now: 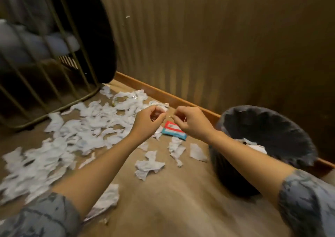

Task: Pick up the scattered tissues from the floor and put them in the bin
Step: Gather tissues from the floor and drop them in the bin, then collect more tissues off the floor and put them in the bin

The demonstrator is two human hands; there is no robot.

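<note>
Many torn white tissues [87,128] lie scattered over the tan floor, thickest at the left and middle. A few separate pieces [147,167] lie nearer the bin. The round bin [223,169] with a dark grey liner stands at the right by the wall, with some white tissue [257,147] inside. My left hand [150,120] and my right hand [192,123] hover close together above the floor, left of the bin. Both have fingers curled toward the thumb, with no tissue visible in them. A tiny pale speck shows between the fingertips.
A red and blue tissue packet [174,130] lies on the floor below my hands. A metal wire rack [54,84] stands at the left with a dark round object behind it. A wooden skirting board [163,93] runs along the ribbed wall.
</note>
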